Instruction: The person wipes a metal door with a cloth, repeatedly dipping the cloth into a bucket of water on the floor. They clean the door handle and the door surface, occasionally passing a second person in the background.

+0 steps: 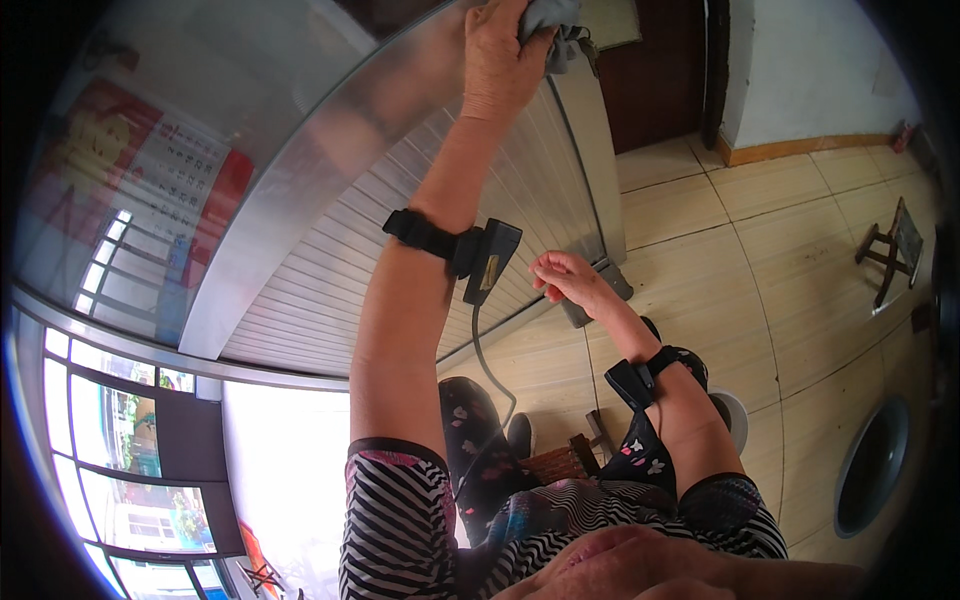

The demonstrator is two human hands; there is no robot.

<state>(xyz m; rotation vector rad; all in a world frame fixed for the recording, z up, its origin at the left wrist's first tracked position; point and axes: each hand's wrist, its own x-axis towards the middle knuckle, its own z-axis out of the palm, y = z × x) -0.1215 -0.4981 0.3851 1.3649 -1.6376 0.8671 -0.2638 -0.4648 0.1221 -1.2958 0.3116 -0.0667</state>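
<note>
At the top, my left hand (502, 64) grips a crumpled grey cloth (555, 30) against the metal frame (390, 105) of a door. Glass (285, 67) fills one part of this door, and a ribbed metal panel (315, 285) the other. Lower and to the right, my right hand (566, 277) hangs in front of the panel's bottom edge. Its fingers are loosely bent and hold nothing. Just behind it is a grey metal fitting (616, 283) at the door's lower corner. Each forearm wears a strapped black device; a cable (480, 352) runs from the left one.
A small wooden seat (559, 459) shows between my legs. On the tiled floor (682, 277) to the right are a folding stool (892, 251), a round basin (874, 469) and a pale bucket (739, 420). Barred windows (142, 480) are at lower left. A dark door (656, 90) stands at upper right.
</note>
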